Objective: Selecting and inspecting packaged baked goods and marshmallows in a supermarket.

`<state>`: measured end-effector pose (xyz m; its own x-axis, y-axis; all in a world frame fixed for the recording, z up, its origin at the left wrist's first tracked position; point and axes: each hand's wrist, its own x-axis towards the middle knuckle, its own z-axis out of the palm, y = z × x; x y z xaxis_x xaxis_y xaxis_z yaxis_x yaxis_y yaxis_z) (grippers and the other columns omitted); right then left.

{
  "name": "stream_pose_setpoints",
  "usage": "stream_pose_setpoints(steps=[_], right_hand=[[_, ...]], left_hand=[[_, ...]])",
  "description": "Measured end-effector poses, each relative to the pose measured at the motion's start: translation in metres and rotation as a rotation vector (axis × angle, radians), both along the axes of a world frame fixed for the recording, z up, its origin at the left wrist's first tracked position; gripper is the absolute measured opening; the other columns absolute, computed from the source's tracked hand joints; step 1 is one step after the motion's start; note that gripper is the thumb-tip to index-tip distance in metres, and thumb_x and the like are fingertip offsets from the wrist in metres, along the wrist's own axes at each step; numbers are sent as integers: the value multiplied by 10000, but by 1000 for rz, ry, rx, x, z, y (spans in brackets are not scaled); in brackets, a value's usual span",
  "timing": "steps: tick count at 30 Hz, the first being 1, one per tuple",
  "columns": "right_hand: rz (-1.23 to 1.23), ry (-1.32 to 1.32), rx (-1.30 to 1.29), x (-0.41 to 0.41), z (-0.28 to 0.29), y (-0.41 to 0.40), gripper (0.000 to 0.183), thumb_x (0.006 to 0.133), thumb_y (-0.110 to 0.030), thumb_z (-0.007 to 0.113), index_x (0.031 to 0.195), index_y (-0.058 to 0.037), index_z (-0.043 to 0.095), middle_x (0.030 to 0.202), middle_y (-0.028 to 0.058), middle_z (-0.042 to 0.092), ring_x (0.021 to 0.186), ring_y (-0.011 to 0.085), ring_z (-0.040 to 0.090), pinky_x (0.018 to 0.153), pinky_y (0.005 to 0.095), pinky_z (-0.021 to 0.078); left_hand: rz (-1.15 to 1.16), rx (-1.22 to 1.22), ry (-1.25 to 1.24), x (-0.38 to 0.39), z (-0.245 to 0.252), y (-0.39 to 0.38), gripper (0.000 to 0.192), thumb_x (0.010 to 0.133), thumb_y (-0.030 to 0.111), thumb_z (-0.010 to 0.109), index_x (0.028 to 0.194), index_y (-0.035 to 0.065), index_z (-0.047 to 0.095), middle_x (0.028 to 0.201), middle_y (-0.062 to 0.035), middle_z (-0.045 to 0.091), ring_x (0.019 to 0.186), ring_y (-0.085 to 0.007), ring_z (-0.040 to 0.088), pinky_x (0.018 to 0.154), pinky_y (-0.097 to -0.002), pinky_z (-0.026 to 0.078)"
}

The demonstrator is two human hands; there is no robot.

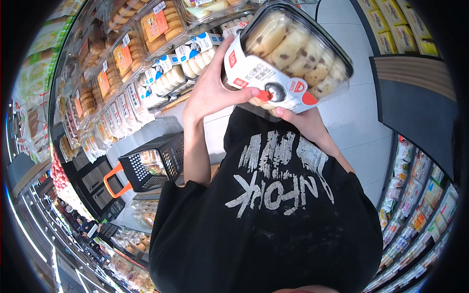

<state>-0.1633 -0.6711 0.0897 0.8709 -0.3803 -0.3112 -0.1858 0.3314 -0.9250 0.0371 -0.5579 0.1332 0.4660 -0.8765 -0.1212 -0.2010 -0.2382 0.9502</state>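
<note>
A clear plastic tray of pale buns with dark specks (306,47) is tilted in front of me, wrapped by a white printed paper sleeve (256,71). My left hand (212,89) grips the tray's left end, its thumb on the front of the sleeve and a finger along the upper left edge. At the lower edge, my right hand (307,124) holds the package with its thumb against the sleeve; its other fingers are hidden behind it. Beyond my left hand lie packs of white round pastries in blue-and-white sleeves (194,47).
Clamshell packs of round biscuits (161,27) are stacked at upper left. A black perforated shopping basket (141,166) with an orange handle (110,179) and packaged food inside stands at my left. Shelves of packaged goods (414,190) curve along the right. A person (88,227) is far off at lower left.
</note>
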Motion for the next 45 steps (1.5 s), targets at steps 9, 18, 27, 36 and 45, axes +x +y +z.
stream_pose_setpoints(steps=[9, 18, 27, 36, 45], right_hand=[[-305, -211, -1100, 4, 20, -42, 745, 589, -76, 766, 1210, -33, 357, 1237, 169, 400, 1161, 322, 387, 968, 374, 323], [-225, -354, -1209, 6, 9, -57, 822, 585, -169, 799, 1228, -99, 293, 1325, 181, 266, 1248, 308, 287, 1019, 378, 296], [110, 257, -130, 8, -72, -58, 891, 588, -211, 793, 1301, -9, 300, 1168, 147, 471, 1105, 233, 441, 959, 314, 319], [6, 258, 413, 57, -137, -63, 749, 693, -328, 715, 1247, 28, 358, 1180, 162, 461, 1094, 221, 447, 936, 377, 329], [-309, 233, 676, 117, -149, -59, 424, 695, -350, 693, 1019, -120, 546, 1003, 18, 521, 940, 148, 451, 877, 363, 338]], left_hand=[[105, -246, 56, 0, -44, 17, 758, 629, 224, 722, 1253, -23, 371, 1147, -146, 527, 1081, -219, 497, 940, -303, 366], [264, -323, 307, -8, -84, 4, 385, 848, 104, 514, 1204, -18, 437, 1111, -99, 553, 1069, -180, 497, 945, -276, 358], [144, 46, 60, -31, -132, 38, 710, 692, 239, 753, 1215, -3, 338, 1035, -129, 526, 975, -189, 514, 887, -339, 395], [449, 73, 652, -14, -170, 33, 667, 811, 200, 645, 1311, 14, 244, 986, -142, 568, 909, -161, 549, 778, -285, 447], [526, 31, 461, 27, -157, 0, 472, 858, 235, 535, 1276, 74, 386, 1159, -89, 465, 1027, -146, 426, 894, -271, 325]])
